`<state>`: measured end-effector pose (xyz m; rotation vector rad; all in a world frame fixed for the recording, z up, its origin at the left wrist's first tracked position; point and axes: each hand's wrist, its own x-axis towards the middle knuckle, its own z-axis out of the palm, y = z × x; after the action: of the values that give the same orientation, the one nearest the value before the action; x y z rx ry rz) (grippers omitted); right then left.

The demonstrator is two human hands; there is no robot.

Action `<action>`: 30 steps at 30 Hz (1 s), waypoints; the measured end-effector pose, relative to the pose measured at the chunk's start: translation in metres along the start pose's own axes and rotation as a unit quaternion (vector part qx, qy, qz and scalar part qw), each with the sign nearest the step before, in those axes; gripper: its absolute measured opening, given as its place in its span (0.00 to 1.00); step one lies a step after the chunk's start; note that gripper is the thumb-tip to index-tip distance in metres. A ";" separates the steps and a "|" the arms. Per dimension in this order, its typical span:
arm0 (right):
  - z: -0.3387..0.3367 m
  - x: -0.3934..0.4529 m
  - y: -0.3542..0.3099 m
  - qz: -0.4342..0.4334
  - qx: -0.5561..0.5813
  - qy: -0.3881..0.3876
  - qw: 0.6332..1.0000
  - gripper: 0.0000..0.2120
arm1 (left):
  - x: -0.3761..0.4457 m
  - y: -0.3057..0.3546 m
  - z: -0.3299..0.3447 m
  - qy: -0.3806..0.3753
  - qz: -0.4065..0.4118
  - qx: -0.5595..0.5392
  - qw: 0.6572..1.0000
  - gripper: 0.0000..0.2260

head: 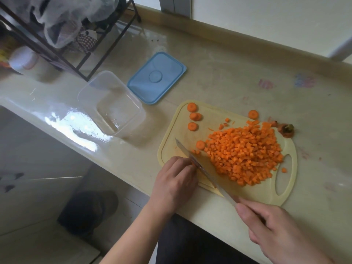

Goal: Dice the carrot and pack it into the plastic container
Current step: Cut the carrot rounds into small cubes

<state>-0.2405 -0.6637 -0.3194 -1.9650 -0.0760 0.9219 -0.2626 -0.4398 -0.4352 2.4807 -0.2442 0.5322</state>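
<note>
**Dicing on the cutting board, container beside it holds no carrot**

Landmark: pale yellow cutting board [226, 189] with handle slot, lying on a glossy beige counter [219, 80].

- On the board: big pile of diced carrot [245, 155] covering the middle. 5 uncut rounds around it: 3 rounds [193, 117] at the board's far-left corner, 1 at the far edge, 1 touching the pile's left side. 1 loose cube sits near the handle slot.
- Carrot top [286, 129] with stem stub lies at the board's far-right edge, half on the counter.
- Knife [200, 166]: blade runs diagonally across the board's near-left part, tip toward the far left, edge down on the board beside the pile.
- Right hand [276, 231]: off the board's near edge, fingers wrapped around the knife handle.
- Left hand [176, 180]: on the board's near-left corner, fingers curled down against the blade's left side. A bit of orange shows at the fingertips; cannot tell if it is pinched or just pressed.
- Clear plastic container [112, 103]: on the counter left of the board, open, tilted view, nothing orange inside.
- Blue lid [157, 78]: flat on the counter beyond the board's far-left corner, just beside the container.

Room: counter has faint coloured marks right of the board and strong window glare left of the container. Dark metal rack [62, 35] with bags and a white cup far left of the board. White wall behind. Floor and a dark shape show below the counter edge.
</note>
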 end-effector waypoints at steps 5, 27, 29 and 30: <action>0.004 -0.002 -0.001 -0.003 -0.010 0.010 1.000 0.13 | -0.002 -0.002 0.004 -0.001 -0.009 0.006 1.000 0.05; 0.029 -0.013 0.004 0.068 0.068 -0.008 0.995 0.16 | 0.094 -0.025 -0.060 0.006 -0.258 -0.184 0.948 0.18; 0.035 -0.013 0.002 0.087 0.062 -0.018 0.994 0.14 | 0.123 -0.031 -0.059 -0.217 -0.151 -0.102 0.959 0.13; 0.038 -0.012 0.003 0.095 0.066 -0.012 0.993 0.14 | 0.134 -0.031 -0.055 -0.305 -0.090 -0.056 0.946 0.12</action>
<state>-0.2738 -0.6431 -0.3250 -1.8617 0.1573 1.0482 -0.1506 -0.3896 -0.3525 2.4563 -0.2708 -0.3326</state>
